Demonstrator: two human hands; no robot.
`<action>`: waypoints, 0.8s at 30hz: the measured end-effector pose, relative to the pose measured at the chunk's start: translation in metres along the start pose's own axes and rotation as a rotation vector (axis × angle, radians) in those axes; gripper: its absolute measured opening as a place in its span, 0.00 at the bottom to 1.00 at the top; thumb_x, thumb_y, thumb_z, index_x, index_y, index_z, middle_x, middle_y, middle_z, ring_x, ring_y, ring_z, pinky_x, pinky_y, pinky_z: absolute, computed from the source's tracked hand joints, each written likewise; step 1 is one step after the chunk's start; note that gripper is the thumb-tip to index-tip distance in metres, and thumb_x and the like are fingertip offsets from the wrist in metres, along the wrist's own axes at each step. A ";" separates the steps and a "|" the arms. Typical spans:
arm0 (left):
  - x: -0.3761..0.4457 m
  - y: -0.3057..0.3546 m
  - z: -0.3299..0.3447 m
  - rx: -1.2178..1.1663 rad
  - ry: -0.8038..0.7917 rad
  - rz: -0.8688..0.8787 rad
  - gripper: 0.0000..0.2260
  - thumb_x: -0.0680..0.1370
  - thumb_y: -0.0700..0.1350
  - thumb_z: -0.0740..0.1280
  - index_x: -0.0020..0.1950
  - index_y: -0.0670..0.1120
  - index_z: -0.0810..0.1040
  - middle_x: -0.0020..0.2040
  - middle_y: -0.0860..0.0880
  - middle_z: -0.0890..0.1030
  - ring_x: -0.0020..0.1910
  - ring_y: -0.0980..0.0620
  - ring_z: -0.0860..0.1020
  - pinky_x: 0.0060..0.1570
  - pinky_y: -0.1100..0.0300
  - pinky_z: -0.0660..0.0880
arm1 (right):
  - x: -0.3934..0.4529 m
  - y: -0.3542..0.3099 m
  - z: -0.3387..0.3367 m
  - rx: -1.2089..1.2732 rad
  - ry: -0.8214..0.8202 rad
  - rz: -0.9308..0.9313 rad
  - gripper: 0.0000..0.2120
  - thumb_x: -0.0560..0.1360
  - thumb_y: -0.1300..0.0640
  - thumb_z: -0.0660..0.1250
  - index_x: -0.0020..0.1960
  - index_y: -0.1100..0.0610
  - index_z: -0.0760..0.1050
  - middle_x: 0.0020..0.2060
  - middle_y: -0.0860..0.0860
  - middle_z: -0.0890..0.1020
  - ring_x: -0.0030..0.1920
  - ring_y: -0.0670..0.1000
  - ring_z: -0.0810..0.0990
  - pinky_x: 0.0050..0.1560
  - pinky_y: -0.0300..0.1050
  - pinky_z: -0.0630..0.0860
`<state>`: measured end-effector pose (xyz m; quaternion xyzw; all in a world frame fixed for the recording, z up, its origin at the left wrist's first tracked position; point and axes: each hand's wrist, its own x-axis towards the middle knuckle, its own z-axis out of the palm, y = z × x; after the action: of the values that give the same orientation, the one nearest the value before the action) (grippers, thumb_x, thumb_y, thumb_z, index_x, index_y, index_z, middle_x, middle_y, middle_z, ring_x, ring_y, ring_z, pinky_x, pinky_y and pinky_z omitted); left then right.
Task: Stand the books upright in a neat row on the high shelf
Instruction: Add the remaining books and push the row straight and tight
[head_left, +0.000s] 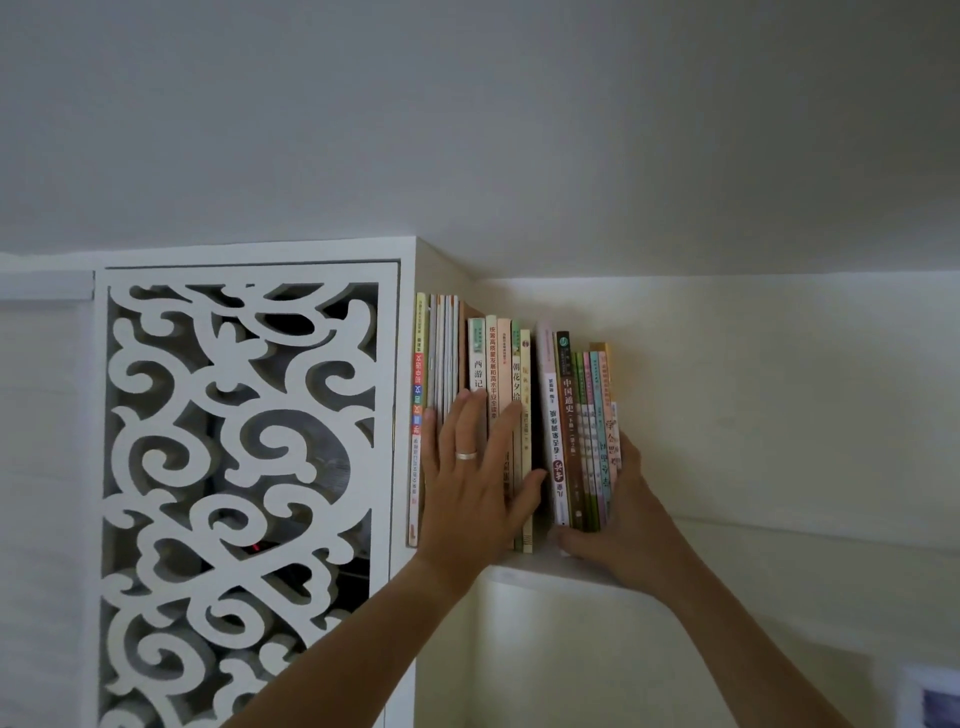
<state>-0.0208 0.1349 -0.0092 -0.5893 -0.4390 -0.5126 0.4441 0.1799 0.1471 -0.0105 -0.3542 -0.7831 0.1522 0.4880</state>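
My left hand (470, 483), fingers straight, is pressing the left books (493, 415); my right hand (618, 525) is gripping the right bunch (576, 431). I should be closing the gap slowly, spines level.

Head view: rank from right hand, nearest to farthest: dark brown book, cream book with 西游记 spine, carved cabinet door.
From the right hand:
1. dark brown book, in the right cluster that hand holds.
2. cream book, left cluster, under the left hand.
3. carved cabinet door, far left.

Bare forearms, no sleeves; a silver ring (466, 455) on the left hand (470, 483).
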 end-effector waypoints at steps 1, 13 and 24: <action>0.002 0.001 -0.001 0.009 -0.005 -0.006 0.30 0.78 0.59 0.69 0.77 0.48 0.69 0.76 0.40 0.68 0.78 0.40 0.65 0.77 0.36 0.56 | -0.001 -0.001 0.000 -0.005 -0.020 -0.009 0.63 0.57 0.43 0.83 0.77 0.35 0.44 0.70 0.42 0.70 0.68 0.47 0.73 0.63 0.50 0.79; 0.086 0.010 -0.015 -0.010 -0.085 -0.186 0.27 0.81 0.58 0.61 0.80 0.58 0.62 0.74 0.44 0.65 0.74 0.45 0.61 0.74 0.40 0.56 | 0.001 -0.002 0.000 -0.010 -0.043 0.017 0.61 0.57 0.38 0.84 0.77 0.37 0.48 0.68 0.38 0.72 0.67 0.44 0.73 0.63 0.40 0.74; 0.094 0.017 -0.022 -0.185 -0.027 -0.220 0.23 0.72 0.55 0.72 0.65 0.55 0.74 0.64 0.48 0.70 0.65 0.49 0.67 0.68 0.43 0.62 | -0.003 -0.008 -0.003 -0.003 -0.043 0.042 0.63 0.56 0.34 0.83 0.79 0.40 0.48 0.69 0.40 0.74 0.67 0.47 0.75 0.67 0.52 0.75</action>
<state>-0.0004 0.1158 0.0844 -0.5829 -0.4576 -0.5886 0.3232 0.1798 0.1396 -0.0065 -0.3679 -0.7860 0.1691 0.4672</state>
